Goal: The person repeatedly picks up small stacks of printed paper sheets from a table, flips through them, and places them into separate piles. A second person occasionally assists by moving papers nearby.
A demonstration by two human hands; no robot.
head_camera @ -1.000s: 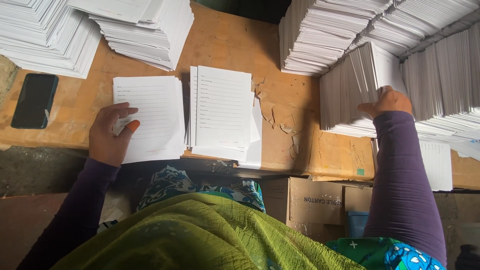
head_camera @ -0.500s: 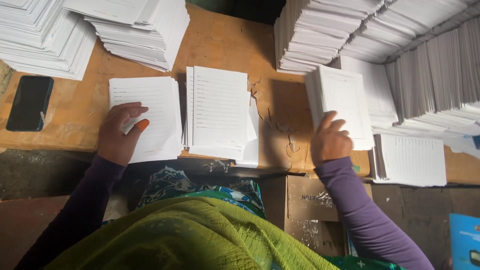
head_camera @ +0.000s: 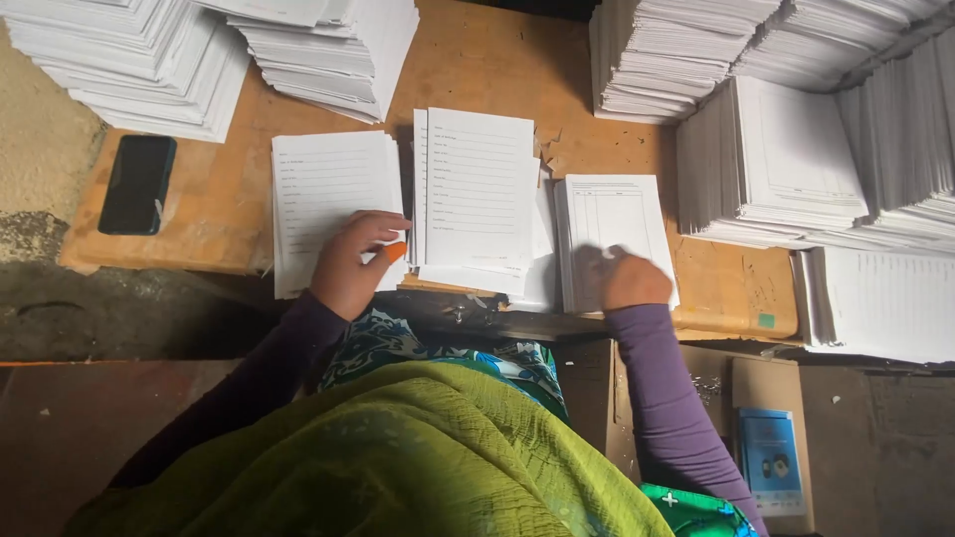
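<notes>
I am resting my left hand [head_camera: 350, 265], fingers loosely curled, on the left sheet pile [head_camera: 328, 204]. My right hand [head_camera: 629, 278] is lying on the right paper stack [head_camera: 609, 224], blurred, grip unclear. Between them is sitting a middle stack [head_camera: 476, 194]; beyond, tall piles [head_camera: 686, 55].

A worn wooden table [head_camera: 477, 60] of orange-brown board fills the upper part of the view, its top scratched and chipped near the front edge. Tall stacks of white printed sheets [head_camera: 149, 60] crowd its far corners and right side (some stand on edge, packed tight). A black phone [head_camera: 137, 184] lies flat near the left edge. Below the table the floor [head_camera: 119, 318] is dark and dusty, grey concrete giving way to a reddish strip. A brown cardboard box [head_camera: 716, 388] sits under the table at right, with a blue packet [head_camera: 771, 459] on it. The light is dim and soft.
</notes>
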